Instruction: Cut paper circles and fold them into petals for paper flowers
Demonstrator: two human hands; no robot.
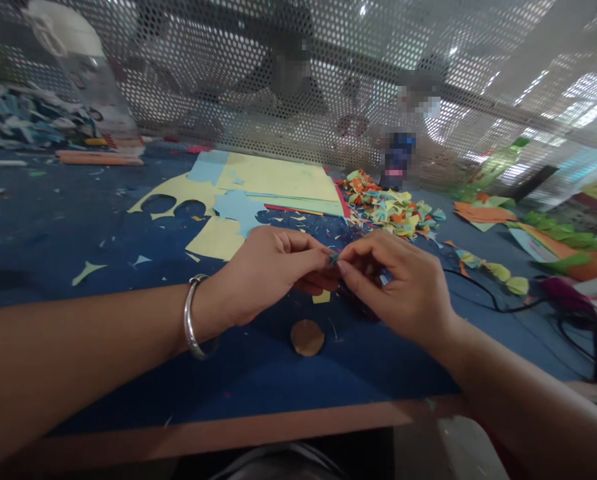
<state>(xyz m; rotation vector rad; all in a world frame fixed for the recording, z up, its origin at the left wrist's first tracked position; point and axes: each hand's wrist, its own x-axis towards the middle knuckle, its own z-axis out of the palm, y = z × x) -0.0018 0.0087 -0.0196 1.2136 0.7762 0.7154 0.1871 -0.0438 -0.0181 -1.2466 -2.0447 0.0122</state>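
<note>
Shreds [28, 113]: blue and white strips, heaped at the far left of a dark blue table [128, 373].
Clear bottle [96, 83]: white-capped, stood beside the shreds, before a perforated screen [203, 87].
Orange sticks [98, 158]: lay near the bottle's foot.
Cut yellow sheet [166, 203]: pierced by two rounded holes, lay beyond the hands.
Silver bangle [192, 320]: circled the left wrist.
Left hand [258, 277]: thumb and fingertips pinched a small blue-green piece [334, 259].
Brown disc [307, 337]: lay flat on the table, below the joined fingertips and nearer the person.
Small blue-green piece: was held off the table between both hands, mostly hidden by fingers; its shape could not be told.
Folded scraps [393, 210]: yellow, orange and blue, piled beyond the right hand [403, 287].
Right hand: thumb and forefinger gripped the same piece from its right side.
Orange papers [483, 212]: lay right of the scraps.
Green bottle [498, 163]: stood just behind those papers, blurred.
</note>
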